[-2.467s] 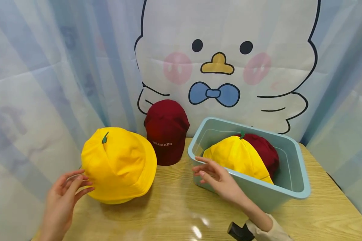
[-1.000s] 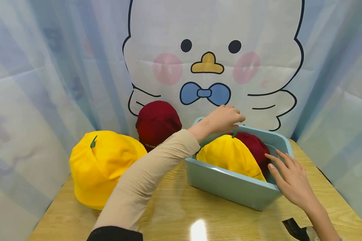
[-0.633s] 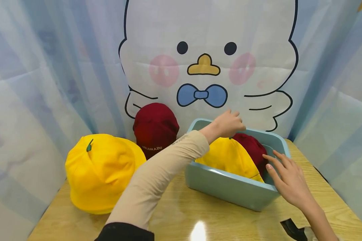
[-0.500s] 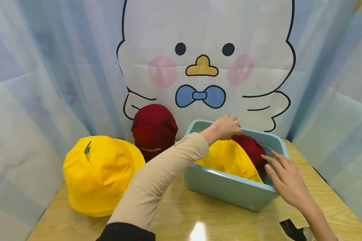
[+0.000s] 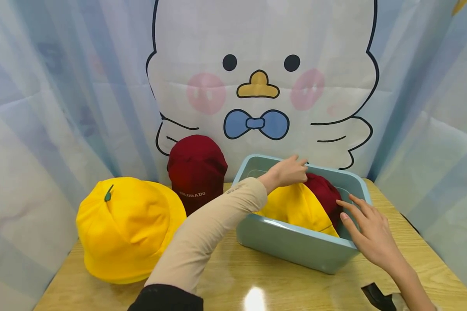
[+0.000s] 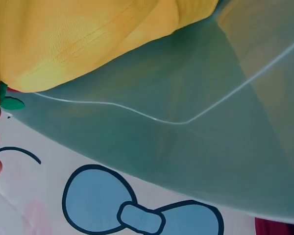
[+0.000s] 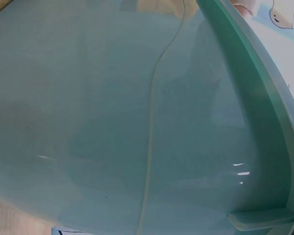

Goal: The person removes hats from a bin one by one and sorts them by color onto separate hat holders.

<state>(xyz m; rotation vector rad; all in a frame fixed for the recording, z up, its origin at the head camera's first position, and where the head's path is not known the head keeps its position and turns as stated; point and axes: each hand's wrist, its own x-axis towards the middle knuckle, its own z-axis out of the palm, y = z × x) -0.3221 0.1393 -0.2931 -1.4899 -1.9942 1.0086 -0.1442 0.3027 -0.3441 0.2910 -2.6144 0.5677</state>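
My left hand (image 5: 289, 172) reaches across into the light blue bin (image 5: 295, 244) and pinches the green stem (image 6: 11, 102) on top of a yellow bucket hat (image 5: 293, 206). Behind and right of that hat lies a maroon cap (image 5: 326, 193), partly hidden. My right hand (image 5: 373, 233) is over the bin's right front rim with fingers spread, its fingertips close to the maroon cap. The right wrist view is filled by the bin's blue wall (image 7: 108, 117).
Another yellow bucket hat (image 5: 126, 229) sits on the wooden table (image 5: 233, 285) at left. Behind it a maroon cap lettered COLORADO (image 5: 197, 170) leans by the curtain (image 5: 327, 26). My left sleeve (image 5: 206, 235) crosses the table's middle.
My left hand has gone from the left yellow hat to the bin, then down onto the binned hat's stem. Earlier, my right hand moved right along the rim. The view has shifted slightly.
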